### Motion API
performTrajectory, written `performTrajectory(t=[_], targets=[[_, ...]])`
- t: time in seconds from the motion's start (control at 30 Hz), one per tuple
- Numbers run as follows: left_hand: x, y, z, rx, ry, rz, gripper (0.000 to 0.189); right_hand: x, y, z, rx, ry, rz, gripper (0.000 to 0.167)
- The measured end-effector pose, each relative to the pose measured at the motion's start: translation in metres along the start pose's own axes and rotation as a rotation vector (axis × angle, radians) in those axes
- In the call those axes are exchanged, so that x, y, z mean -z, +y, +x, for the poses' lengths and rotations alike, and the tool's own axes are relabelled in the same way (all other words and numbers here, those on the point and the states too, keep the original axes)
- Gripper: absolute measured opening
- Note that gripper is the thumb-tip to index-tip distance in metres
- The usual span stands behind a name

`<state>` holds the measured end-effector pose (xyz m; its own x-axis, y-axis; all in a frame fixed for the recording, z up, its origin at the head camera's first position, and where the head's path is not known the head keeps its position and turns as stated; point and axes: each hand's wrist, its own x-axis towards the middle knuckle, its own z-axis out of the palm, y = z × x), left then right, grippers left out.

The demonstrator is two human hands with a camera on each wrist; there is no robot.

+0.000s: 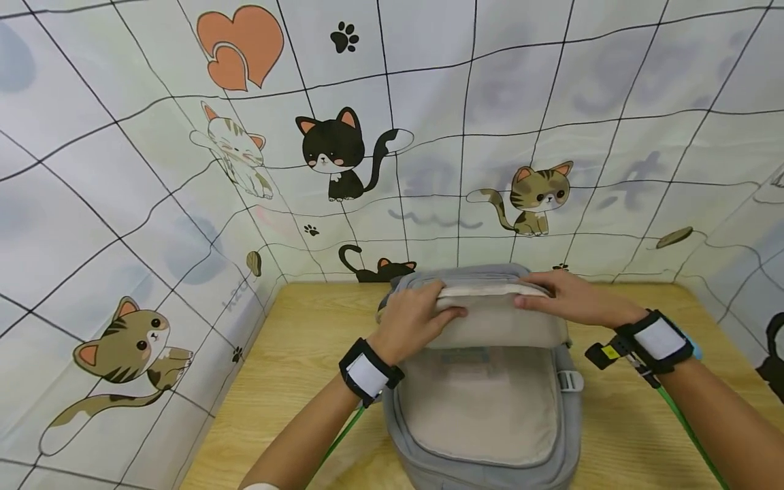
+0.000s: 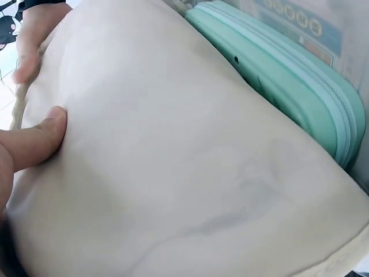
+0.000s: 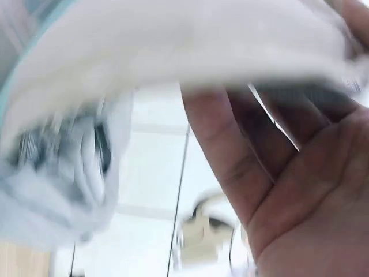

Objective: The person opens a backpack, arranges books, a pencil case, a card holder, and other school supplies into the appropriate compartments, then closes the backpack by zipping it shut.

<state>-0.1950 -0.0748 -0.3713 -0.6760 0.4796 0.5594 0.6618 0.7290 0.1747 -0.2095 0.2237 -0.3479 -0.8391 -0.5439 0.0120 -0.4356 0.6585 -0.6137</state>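
A grey-blue backpack [image 1: 569, 442] with a cream lining lies on the table, its front panel [image 1: 502, 323] folded back. My left hand [image 1: 413, 320] grips the panel's left edge, the thumb on the cream side and the fingers behind. At the right end of the same edge, my right hand [image 1: 576, 297] pinches the fabric between thumb and fingers. In the right wrist view its fingers [image 3: 222, 144] reach behind the blurred cream cloth. A teal zippered case [image 2: 288, 75] shows beside the lining in the left wrist view, partly covered by it.
The backpack rests on a light wooden table [image 1: 294, 347]. Behind and beside it hangs a white gridded sheet [image 1: 429, 163] printed with cartoon cats. A white buckle [image 1: 571, 381] sits on the backpack's right side. Green cords run from both wrist straps.
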Motion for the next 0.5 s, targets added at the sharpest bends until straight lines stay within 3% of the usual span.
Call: performTrajectory(t=[0.13, 0.2, 0.33, 0.5], targets=[[0.0, -0.003, 0.002, 0.017, 0.004, -0.022, 0.03, 0.023, 0.028, -0.012, -0.061, 0.048, 0.029, 0.032], [-0.001, -0.004, 0.002, 0.018, 0.004, -0.023, 0.031, 0.033, 0.05, -0.021, -0.127, 0.073, -0.008, 0.031], [-0.002, -0.005, 0.001, 0.014, 0.022, -0.013, 0.031, 0.042, 0.101, -0.044, -0.261, 0.097, -0.185, 0.049], [-0.002, -0.006, 0.001, 0.012, 0.035, -0.011, 0.031, 0.025, 0.161, -0.075, -0.349, 0.006, -0.429, 0.081]])
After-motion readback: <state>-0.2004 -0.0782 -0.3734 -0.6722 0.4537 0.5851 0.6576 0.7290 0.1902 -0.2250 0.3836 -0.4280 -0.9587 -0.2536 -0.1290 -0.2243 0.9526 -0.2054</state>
